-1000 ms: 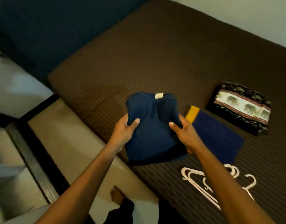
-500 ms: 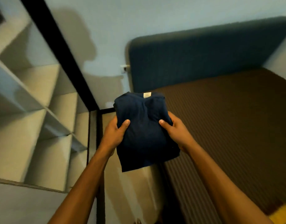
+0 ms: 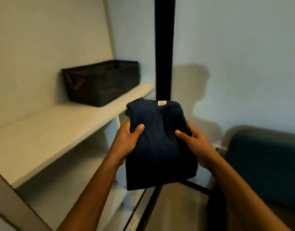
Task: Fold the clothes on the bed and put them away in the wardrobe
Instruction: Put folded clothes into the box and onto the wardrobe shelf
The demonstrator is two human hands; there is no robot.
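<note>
A folded navy garment (image 3: 157, 144) with a small white label at its top edge is held up in front of me, in the air. My left hand (image 3: 126, 140) grips its left side, thumb on top. My right hand (image 3: 196, 141) grips its right side the same way. The open wardrobe (image 3: 48, 130) with white shelves stands to the left, its nearest shelf level with the garment's left edge. The bed's clothes are out of view.
A black woven basket (image 3: 101, 83) sits at the back of the upper shelf. A black wardrobe frame post (image 3: 164, 47) rises behind the garment. The blue headboard (image 3: 263, 165) shows at the right, against a pale wall.
My view has swung left and up, from the bed to the wardrobe shelves. Both hands keep the same hold on the navy garment, now carried next to the shelf.
</note>
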